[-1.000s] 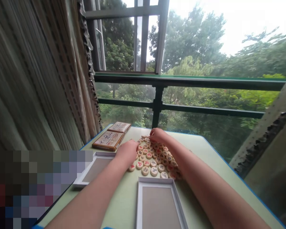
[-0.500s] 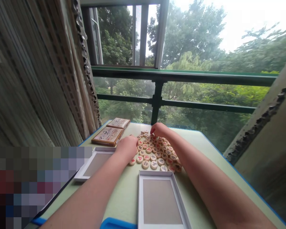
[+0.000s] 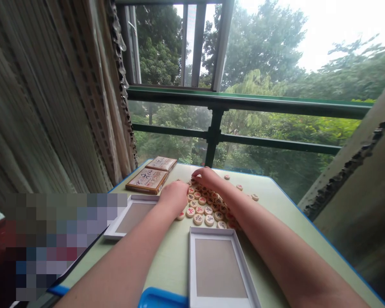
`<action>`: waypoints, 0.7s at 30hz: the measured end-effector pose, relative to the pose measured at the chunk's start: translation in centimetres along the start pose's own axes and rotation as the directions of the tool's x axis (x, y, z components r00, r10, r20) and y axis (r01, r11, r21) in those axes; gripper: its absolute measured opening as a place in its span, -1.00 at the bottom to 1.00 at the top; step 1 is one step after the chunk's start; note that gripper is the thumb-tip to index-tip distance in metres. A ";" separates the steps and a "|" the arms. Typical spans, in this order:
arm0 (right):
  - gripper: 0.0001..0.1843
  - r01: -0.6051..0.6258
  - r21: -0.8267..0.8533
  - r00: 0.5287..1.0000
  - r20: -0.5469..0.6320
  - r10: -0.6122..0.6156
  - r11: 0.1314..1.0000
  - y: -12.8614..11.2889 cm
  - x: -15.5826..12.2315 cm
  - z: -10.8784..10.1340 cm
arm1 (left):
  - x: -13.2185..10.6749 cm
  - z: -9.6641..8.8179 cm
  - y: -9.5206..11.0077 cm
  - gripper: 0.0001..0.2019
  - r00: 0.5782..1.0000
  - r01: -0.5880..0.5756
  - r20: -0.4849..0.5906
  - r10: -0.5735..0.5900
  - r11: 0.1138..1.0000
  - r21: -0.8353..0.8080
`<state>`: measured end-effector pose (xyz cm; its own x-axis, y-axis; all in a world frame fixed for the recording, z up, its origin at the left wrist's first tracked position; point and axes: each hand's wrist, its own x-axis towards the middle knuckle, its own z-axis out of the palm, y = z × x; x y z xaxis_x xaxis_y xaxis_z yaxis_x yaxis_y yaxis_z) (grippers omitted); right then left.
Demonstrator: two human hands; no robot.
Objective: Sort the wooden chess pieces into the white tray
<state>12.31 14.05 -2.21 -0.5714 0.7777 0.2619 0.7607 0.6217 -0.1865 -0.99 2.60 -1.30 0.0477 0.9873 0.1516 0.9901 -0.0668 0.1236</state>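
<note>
Hands on a pile of wooden game discs [image 3: 208, 209] on green table [image 3: 276, 205], left hand [image 3: 175, 196] and right hand [image 3: 207, 175] resting palm-down, grip state unclear, white tray [image 3: 220, 267] nearer

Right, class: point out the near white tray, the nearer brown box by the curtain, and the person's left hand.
near white tray [image 3: 192, 273], head view, on its left rim.
nearer brown box [image 3: 146, 180], head view, on its printed lid.
left hand [image 3: 174, 196], head view, on the back of the hand.
</note>
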 end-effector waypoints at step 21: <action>-0.70 -0.200 0.305 0.967 -0.093 0.238 0.931 -0.7 0.2 1.0 | -0.1 0.0 0.1 -0.75 1.000 -0.011 0.011 0.011 1.000 -0.002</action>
<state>11.35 13.86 -2.92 -0.3429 0.8910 0.2974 0.7288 0.4521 -0.5143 -0.93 2.47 -1.30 0.0602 0.9880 0.1422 0.9893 -0.0780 0.1235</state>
